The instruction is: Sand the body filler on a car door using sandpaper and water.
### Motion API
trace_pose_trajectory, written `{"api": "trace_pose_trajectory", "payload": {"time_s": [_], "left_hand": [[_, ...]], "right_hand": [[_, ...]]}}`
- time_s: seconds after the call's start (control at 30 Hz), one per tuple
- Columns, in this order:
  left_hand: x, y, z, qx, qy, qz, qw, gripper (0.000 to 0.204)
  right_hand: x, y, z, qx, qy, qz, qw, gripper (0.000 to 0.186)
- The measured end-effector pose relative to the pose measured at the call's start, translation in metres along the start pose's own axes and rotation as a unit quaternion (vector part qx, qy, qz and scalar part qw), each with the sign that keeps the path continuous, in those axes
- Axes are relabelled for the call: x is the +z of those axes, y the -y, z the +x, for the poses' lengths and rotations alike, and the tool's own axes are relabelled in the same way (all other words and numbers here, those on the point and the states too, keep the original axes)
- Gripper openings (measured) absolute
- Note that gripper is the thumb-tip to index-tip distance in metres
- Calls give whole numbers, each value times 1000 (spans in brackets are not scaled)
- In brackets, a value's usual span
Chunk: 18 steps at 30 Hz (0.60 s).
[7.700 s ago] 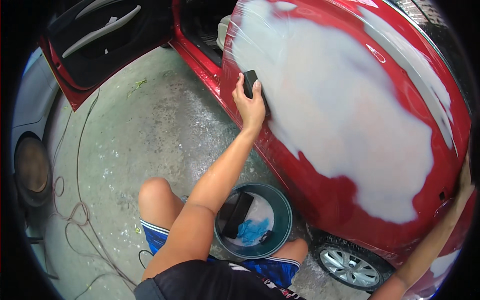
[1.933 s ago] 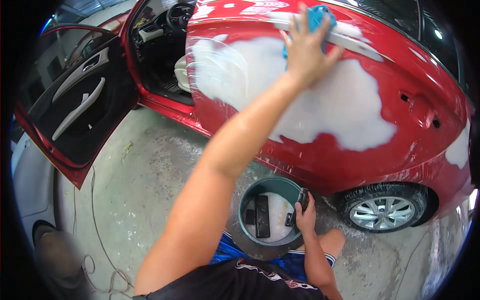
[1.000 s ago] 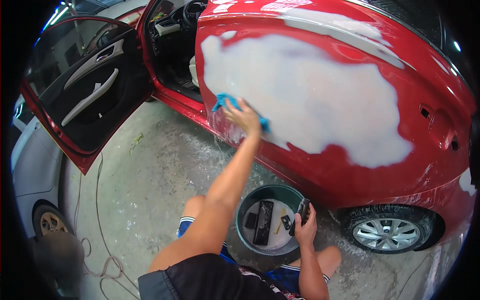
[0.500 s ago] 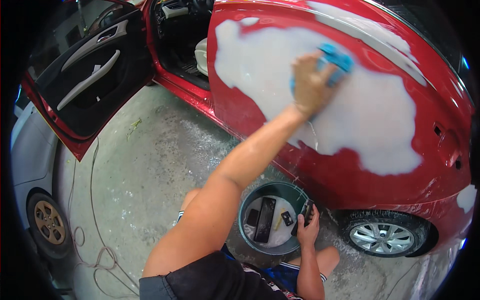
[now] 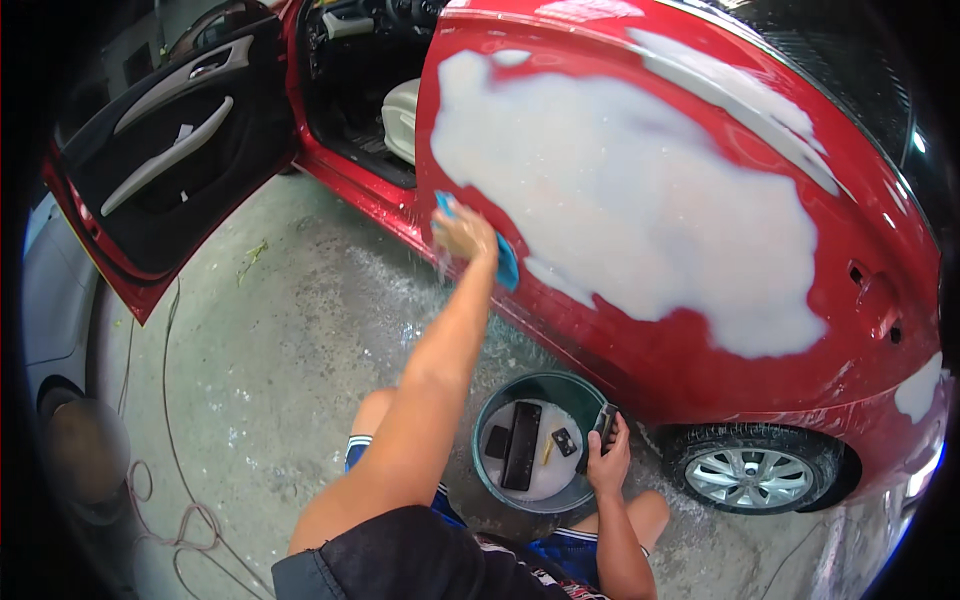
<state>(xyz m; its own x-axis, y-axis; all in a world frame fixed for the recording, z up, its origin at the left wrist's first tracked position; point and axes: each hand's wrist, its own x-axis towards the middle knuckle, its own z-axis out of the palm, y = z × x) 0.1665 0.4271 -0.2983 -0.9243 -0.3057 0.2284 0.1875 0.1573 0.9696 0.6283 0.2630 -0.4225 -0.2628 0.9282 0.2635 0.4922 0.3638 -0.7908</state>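
Observation:
My left hand (image 5: 466, 236), its arm stretched forward, presses a blue cloth (image 5: 508, 266) against the lower front part of the red car door (image 5: 640, 365). The cloth shows on both sides of the fingers, which are slightly blurred. A large whitish patch (image 5: 620, 190) with uneven edges covers much of the door. Down at the right rim of a dark green bucket (image 5: 484, 420), my right hand (image 5: 609, 458) is closed on a black block (image 5: 598, 432). Cloudy water fills the bucket, with a long black block (image 5: 521, 445) and several smaller pieces in it.
The front door (image 5: 170, 150) hangs open at the left. Below the red door is the rear wheel (image 5: 750, 478). A thin hose (image 5: 170, 380) loops over the wet concrete floor (image 5: 290, 300), and a grey car (image 5: 55, 300) stands at the far left.
My left hand has swept the blue cloth from the whitish patch's upper middle down and left to the door's lower front. My right hand keeps its hold on the black block by the bucket.

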Motion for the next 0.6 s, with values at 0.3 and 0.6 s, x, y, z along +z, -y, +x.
{"api": "trace_pose_trajectory", "payload": {"time_s": [0.3, 0.6], "left_hand": [[-142, 66, -169, 45, 468, -147, 870, 40], [-226, 31, -186, 94, 724, -138, 669, 38]], "right_hand": [[0, -3, -6, -7, -21, 30, 999, 69], [-4, 12, -7, 24, -89, 122, 988, 64]]}}
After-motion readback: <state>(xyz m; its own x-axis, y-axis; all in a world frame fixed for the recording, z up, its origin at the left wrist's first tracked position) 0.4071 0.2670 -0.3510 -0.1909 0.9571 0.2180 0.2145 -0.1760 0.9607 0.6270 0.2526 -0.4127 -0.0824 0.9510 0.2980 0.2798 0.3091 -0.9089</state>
